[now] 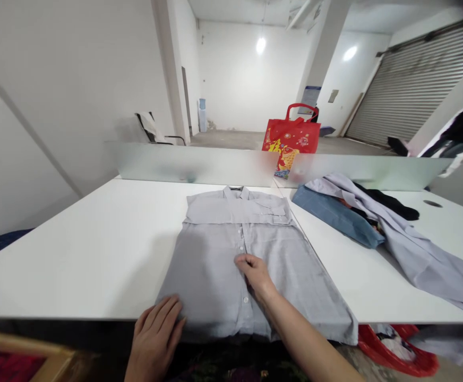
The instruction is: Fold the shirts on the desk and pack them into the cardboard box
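Observation:
A grey button-up shirt (211, 265) lies front up on the white table, its collar at the far end and its hem over the near edge. One sleeve is folded across the chest below the collar. My right hand (255, 273) is closed at the middle of the front, fingertips pinching the button placket. At the shirt's lower left corner, my left hand (157, 329) rests with its fingers stretched out on the cloth, the thumb a little apart.
On the white table (76, 244), blue jeans (335, 215) and a grey garment (426, 254) are heaped at the right. A frosted divider (199, 164) runs along the back, with a red bag (295, 135) there. Below the right edge sits a red bag or basin (410, 361) of clothes.

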A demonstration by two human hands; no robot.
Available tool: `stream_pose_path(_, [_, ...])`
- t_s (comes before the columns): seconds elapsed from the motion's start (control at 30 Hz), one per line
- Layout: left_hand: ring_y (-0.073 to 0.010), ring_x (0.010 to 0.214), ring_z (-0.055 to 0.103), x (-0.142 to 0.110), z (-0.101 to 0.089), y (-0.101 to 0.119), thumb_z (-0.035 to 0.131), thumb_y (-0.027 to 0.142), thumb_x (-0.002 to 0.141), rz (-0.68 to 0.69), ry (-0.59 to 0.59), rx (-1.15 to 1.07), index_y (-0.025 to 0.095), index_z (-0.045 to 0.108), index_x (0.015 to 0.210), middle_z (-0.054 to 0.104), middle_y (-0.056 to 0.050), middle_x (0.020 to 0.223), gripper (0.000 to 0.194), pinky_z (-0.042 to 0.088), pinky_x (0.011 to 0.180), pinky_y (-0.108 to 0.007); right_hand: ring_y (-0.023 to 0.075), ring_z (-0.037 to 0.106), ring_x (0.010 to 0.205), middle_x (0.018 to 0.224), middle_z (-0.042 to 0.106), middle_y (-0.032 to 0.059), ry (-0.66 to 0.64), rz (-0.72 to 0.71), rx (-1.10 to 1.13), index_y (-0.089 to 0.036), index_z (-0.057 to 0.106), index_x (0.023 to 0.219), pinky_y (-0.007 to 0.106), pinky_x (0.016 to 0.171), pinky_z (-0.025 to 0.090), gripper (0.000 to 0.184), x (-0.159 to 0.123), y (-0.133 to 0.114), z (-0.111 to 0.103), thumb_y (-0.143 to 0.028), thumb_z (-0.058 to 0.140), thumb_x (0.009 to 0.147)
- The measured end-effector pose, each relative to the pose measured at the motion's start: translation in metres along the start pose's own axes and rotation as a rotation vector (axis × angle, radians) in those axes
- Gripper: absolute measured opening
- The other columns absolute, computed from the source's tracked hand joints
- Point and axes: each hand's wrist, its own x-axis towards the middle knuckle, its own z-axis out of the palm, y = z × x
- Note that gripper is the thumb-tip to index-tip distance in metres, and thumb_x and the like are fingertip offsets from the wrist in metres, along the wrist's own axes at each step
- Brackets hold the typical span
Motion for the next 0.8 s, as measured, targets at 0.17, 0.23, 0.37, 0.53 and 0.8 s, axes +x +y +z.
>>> stream_pose_path(0.17, [-0.0250,0.116,0.059,0.002,-0.006,0.004,0.056,0.023,0.093,-0.027,-0.045,-0.003,0.018,0.061,0.122,0.067,-0.009,0.125,0.030,0.034,0.102,-0.040,0.0161,0.054,0.069,0.076,0.064,0.0016,0.047,-0.138,-0.222,-0.020,0.067,0.073,0.028,0.068,0.043,0.018,0.002,0.000,-0.008,-0.019,0.051,0.065])
stream_pose_path(0.23, [-0.0251,0.116,0.059,0.003,-0.007,0.004,0.056,0.023,0.093,-0.034,-0.048,-0.009,0.018,0.060,0.122,0.067,-0.010,0.126,0.030,0.033,0.102,-0.040,0.0154,0.054,0.068,0.074,0.060,0.0015,0.055,-0.201,-0.352,-0.019,0.064,0.069,0.028,0.069,0.041,0.018,0.002,0.000,-0.010,-0.013,0.049,0.061])
stream_pose_path(0.37, [-0.0253,0.116,0.059,0.002,-0.007,0.002,0.056,0.022,0.093,-0.037,-0.053,-0.041,0.018,0.060,0.122,0.067,-0.010,0.125,0.029,0.035,0.102,-0.040,0.0138,0.051,0.065,0.071,0.053,0.0003,0.039,-0.216,-0.520,-0.018,0.063,0.068,0.027,0.068,0.040,0.019,0.002,-0.004,-0.011,-0.007,0.049,0.061])
stream_pose_path(0.53, [-0.0253,0.108,0.062,-0.012,-0.010,0.000,0.061,0.019,0.089,-0.137,0.067,-0.081,0.018,0.063,0.113,0.069,-0.011,0.115,0.024,0.041,0.098,-0.039,0.0128,0.053,0.067,0.086,0.059,0.0016,-0.107,-0.165,-0.517,-0.018,0.069,0.101,0.027,0.069,0.044,0.040,-0.010,-0.014,-0.019,-0.009,0.060,0.063])
stream_pose_path(0.8, [-0.0229,0.089,0.064,-0.043,-0.011,0.011,0.072,0.043,0.078,-0.875,0.135,-0.469,0.020,0.062,0.096,0.067,-0.007,0.094,0.031,0.050,0.085,-0.037,0.0124,0.051,0.060,0.066,0.054,-0.0063,-0.267,-0.023,-0.484,-0.021,0.062,0.123,0.026,0.064,0.041,0.052,-0.045,-0.012,-0.033,-0.015,0.061,0.071])
